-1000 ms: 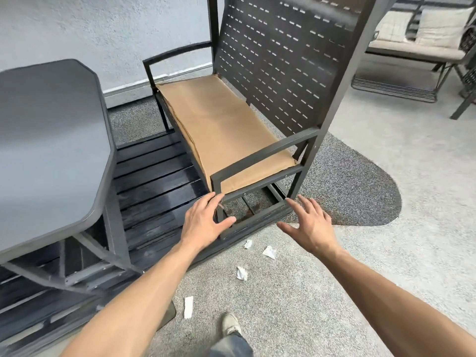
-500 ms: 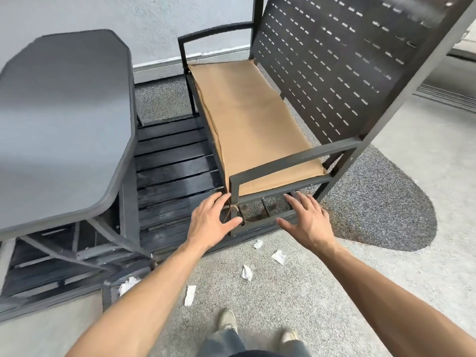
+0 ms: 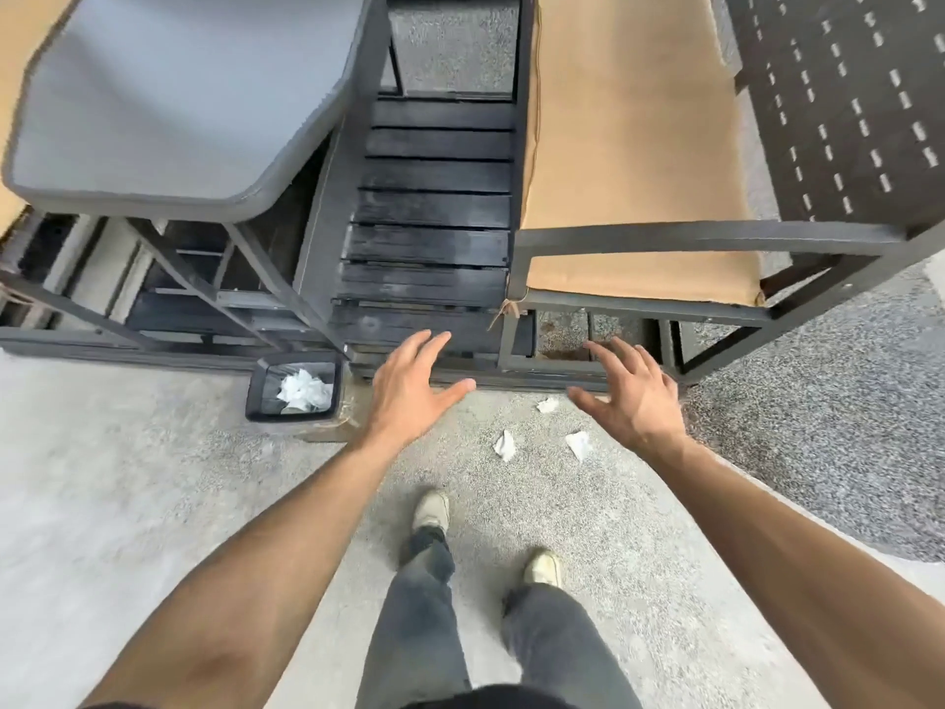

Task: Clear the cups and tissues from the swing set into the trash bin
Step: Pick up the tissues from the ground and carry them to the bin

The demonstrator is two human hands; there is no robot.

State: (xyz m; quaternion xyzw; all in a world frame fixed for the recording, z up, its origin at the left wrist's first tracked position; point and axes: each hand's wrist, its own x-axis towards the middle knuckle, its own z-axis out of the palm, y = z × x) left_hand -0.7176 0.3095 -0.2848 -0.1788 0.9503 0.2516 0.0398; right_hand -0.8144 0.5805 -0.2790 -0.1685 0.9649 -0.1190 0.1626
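The dark metal swing set (image 3: 705, 237) has a tan seat cushion (image 3: 629, 145) and a black slatted floor (image 3: 434, 207). A small black trash bin (image 3: 255, 396) stands on the ground at the swing's front edge, with white tissues (image 3: 304, 391) inside. Three crumpled tissues lie on the concrete: one (image 3: 547, 404) near the frame, one (image 3: 504, 445) in the middle, one (image 3: 579, 444) to its right. My left hand (image 3: 409, 391) hovers open, right of the bin. My right hand (image 3: 631, 396) is open too, just above the rightmost tissue. No cups are visible.
A grey octagonal table (image 3: 179, 99) fills the upper left, fixed on the swing's frame. A perforated backrest (image 3: 844, 94) rises at the right. My two feet (image 3: 432, 509) stand on the concrete. A darker gravel patch (image 3: 818, 427) lies to the right.
The view has tilted down and shifted left, bringing the trash bin into sight. Both hands have pulled back from the swing's frame and now hover over the ground, still empty.
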